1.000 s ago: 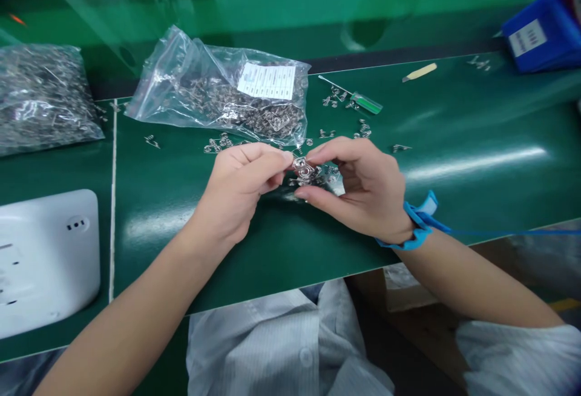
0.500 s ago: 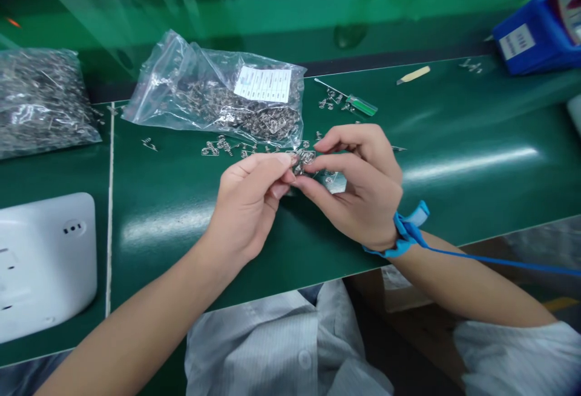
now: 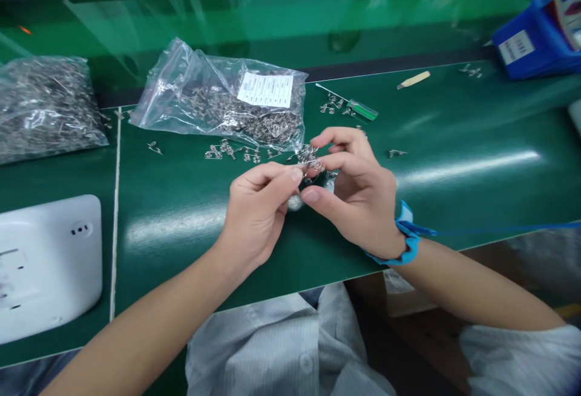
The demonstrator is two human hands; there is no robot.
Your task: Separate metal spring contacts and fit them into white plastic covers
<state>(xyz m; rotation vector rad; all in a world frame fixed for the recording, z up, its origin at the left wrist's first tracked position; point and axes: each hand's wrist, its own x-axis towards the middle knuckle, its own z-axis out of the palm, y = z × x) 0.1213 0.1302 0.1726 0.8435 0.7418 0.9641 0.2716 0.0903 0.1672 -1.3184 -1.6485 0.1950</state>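
Observation:
My left hand (image 3: 258, 208) pinches a small wire battery spring (image 3: 313, 167) between thumb and fingertips. Its far end reaches the fingers of my right hand (image 3: 363, 196), which is curled with the thumb apart from the fingers; the fingertips touch or nearly touch the spring. A blue wrist strap circles my right wrist. Behind the fingertips more coiled springs (image 3: 307, 154) show, partly hidden by my hands. Loose springs (image 3: 220, 149) lie on the green tabletop, below a clear bag (image 3: 213, 99) full of the same kind of parts.
A second full bag (image 3: 45, 108) lies at the left, above a white plastic housing (image 3: 49, 263). A green-handled screwdriver (image 3: 362, 109) rests near more springs (image 3: 331, 104). Farther right are a pale-handled blade (image 3: 414, 80) and a blue bin (image 3: 531, 39). A low green panel borders the back.
My right thumb has come away from my left fingertips, widening the gap to its fingers. The spring in my left hand shows more clearly. The whole view has shifted slightly.

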